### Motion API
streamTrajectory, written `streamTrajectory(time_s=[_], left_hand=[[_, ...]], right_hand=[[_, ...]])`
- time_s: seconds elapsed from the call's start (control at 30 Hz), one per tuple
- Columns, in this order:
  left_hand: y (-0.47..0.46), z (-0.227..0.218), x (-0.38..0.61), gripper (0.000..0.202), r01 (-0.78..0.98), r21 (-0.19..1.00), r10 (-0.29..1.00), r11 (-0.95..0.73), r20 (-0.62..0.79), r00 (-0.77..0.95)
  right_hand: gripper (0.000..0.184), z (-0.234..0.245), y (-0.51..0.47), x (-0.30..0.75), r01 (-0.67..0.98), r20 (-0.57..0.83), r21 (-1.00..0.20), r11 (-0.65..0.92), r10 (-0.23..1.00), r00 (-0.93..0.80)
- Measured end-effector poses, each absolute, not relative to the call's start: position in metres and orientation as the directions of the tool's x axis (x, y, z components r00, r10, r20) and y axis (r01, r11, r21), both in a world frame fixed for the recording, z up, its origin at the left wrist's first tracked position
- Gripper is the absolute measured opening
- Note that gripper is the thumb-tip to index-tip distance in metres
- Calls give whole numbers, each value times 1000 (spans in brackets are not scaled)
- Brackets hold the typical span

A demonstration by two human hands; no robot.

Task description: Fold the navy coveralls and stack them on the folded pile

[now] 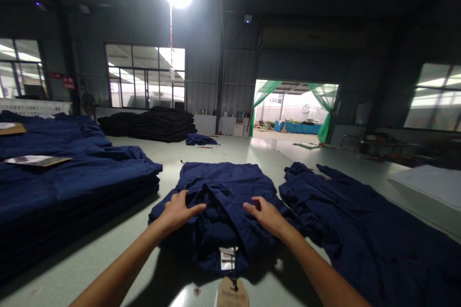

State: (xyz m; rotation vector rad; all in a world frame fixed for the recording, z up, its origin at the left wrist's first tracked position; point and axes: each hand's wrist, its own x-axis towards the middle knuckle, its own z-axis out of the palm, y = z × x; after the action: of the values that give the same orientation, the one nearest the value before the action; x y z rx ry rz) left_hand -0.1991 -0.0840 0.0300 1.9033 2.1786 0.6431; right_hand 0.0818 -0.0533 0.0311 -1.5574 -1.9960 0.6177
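A dark blue garment [223, 187] lies spread on the pale table [108, 259] straight in front of me. A white label [227, 258] and a brown paper hang tag [232, 293] show at its near end. My left hand [179, 211] rests on the left flap of the garment, fingers curled over the cloth edge. My right hand [264, 213] lies on the right flap, fingers bent and pressing the fabric. Both hands sit either side of the garment's open middle.
A tall stack of blue garments [72, 187] with cardboard sheets [38, 159] fills the left. Loose blue garments [360, 230] lie at the right. A black stack [158, 124] and a small blue piece [200, 139] sit far back. An open doorway [295, 110] is beyond.
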Motion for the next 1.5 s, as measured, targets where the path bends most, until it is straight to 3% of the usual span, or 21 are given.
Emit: streamTrajectory(time_s=[0.1,0.17,0.27,0.37,0.4,0.47,0.57,0.63,0.7,0.77,0.83,0.9,1.03,1.1,1.17,1.23,1.3,1.37,1.43,1.5], left_hand=[[-95,28,-182,92,943,307,984,125,86,-159],[-101,31,-177,82,960,273,992,58,90,-85],[-108,42,-180,58,974,226,993,25,105,-50],[-115,56,-186,41,984,136,989,118,77,-130],[-118,59,-185,36,985,120,989,126,62,-134],[-121,60,-182,30,990,108,995,89,32,-93],[-123,56,-177,27,997,76,1000,26,4,-27],[-121,54,-178,23,996,87,999,13,31,-16],[-117,57,-181,20,992,122,985,15,169,-35],[-113,60,-183,20,988,152,923,4,380,-62],[-111,62,-183,24,983,180,866,-32,496,-62],[-112,59,-181,28,980,194,910,-48,413,-37],[-119,47,-175,22,985,170,1000,-15,27,11],[-121,46,-172,18,981,194,1000,9,10,-11],[-121,49,-171,11,970,243,976,3,210,-55],[-118,53,-171,12,959,266,864,-94,500,-54],[-116,54,-171,20,950,232,777,-207,629,16],[-114,50,-171,26,950,227,861,-213,504,73],[-115,45,-169,28,962,230,967,-146,238,90],[-117,42,-166,23,971,210,992,-112,86,96]], right_hand=[[72,36,-77,60,844,265,-395,363,925,-273],[73,44,-88,53,899,220,-239,367,922,-318],[61,58,-90,64,987,52,-51,151,988,-149],[61,67,-83,83,990,130,91,-105,987,93],[65,68,-82,86,987,187,121,-103,979,79],[66,63,-81,86,986,268,160,44,959,-86],[44,52,-81,76,954,239,153,257,927,-288],[29,50,-79,74,969,152,104,225,959,-239],[27,55,-76,81,988,174,42,148,973,-153],[31,67,-73,93,996,319,-11,89,944,-81],[34,77,-73,105,999,375,-24,27,927,-16],[38,82,-75,111,999,240,17,-35,970,30],[42,71,-80,107,995,-145,104,3,989,12],[34,66,-78,103,995,-204,100,24,979,-3],[36,66,-75,101,999,-56,41,23,998,-20],[48,70,-72,102,997,267,-37,71,962,-58],[53,72,-70,105,990,503,-34,133,859,-98],[52,69,-70,108,991,474,17,135,871,-127],[45,61,-70,110,995,222,52,85,970,-94],[36,54,-70,111,997,16,74,36,999,-37]])
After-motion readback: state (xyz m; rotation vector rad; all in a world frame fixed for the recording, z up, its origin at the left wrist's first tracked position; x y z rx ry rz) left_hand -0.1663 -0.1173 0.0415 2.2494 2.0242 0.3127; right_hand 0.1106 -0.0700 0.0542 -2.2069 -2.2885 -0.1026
